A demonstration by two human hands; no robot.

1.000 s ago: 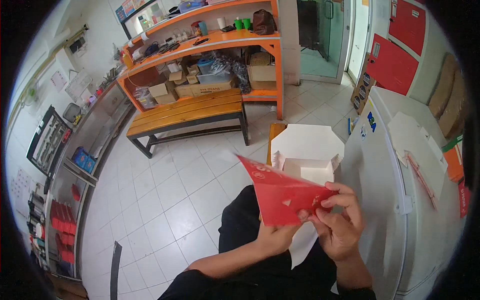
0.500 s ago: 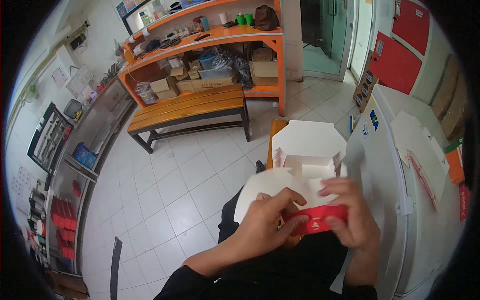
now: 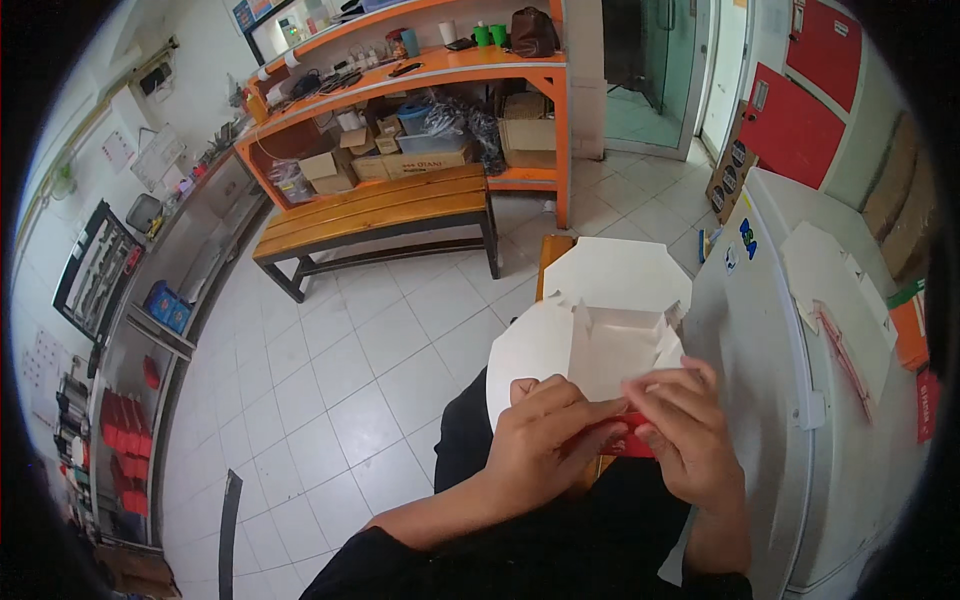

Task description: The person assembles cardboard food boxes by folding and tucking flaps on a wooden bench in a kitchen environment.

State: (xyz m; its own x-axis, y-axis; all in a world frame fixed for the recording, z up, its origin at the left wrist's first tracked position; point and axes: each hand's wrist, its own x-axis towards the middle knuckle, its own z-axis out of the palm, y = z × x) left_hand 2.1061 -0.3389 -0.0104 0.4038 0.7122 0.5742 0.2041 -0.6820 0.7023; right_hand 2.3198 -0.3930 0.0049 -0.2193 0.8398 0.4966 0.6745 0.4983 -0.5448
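A paper food box (image 3: 530, 372), white inside and red outside, lies partly folded in front of me, its near red wall turned toward my body. At the left part of that wall, my left hand (image 3: 550, 430) is closed, thumb on the red face and fingers curled over the top edge. My right hand (image 3: 690, 425) pinches the same wall at its right part, fingertips close to those of the left. The hands cover much of the near side. Behind, another white box (image 3: 618, 268) stands with its lid flap raised; where the two boxes meet is hard to make out.
To the right stands a white chest freezer (image 3: 765, 370) with a flat white box blank (image 3: 840, 300) on top. A wooden bench (image 3: 380, 215) and an orange shelf unit (image 3: 563, 140) are farther ahead. Steel shelves (image 3: 170, 370) with stacked red boxes line the left.
Both hands have drawn closer together over the red wall, covering more of it. The box's left white flap has swung and now shows a crease beside the interior.
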